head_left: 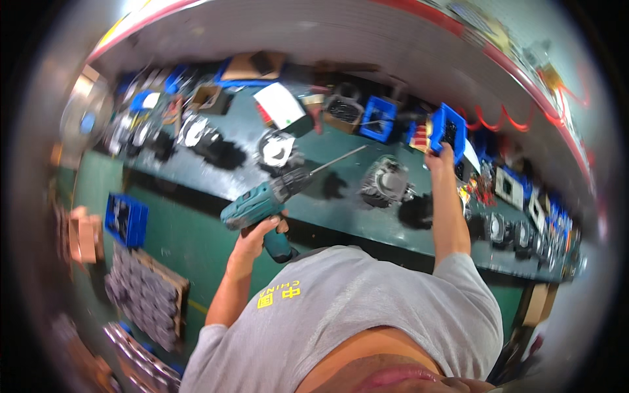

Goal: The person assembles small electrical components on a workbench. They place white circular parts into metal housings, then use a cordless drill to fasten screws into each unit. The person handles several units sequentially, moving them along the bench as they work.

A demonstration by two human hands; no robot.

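Note:
My left hand (260, 237) grips the handle of a teal and black cordless drill (257, 204), held over the near edge of the workbench. Its long thin bit points up and to the right. My right arm stretches forward, and the right hand (441, 157) is at the near edge of a blue bin (452, 119) holding small dark parts. Its fingers are partly hidden and blurred there. Between the hands, a grey finned metal housing (385, 181) sits on the bench. Left of it, beyond the drill, stands another metal housing with a bright round face (276, 149).
More metal housings (196, 133) line the green-topped workbench (226, 171). Behind them are a white box (283, 108), an open carton (343, 112) and another blue bin (378, 119). On the floor at left are a blue crate (127, 220) and stacked grey parts (144, 295). A red coiled hose (504, 121) hangs at right.

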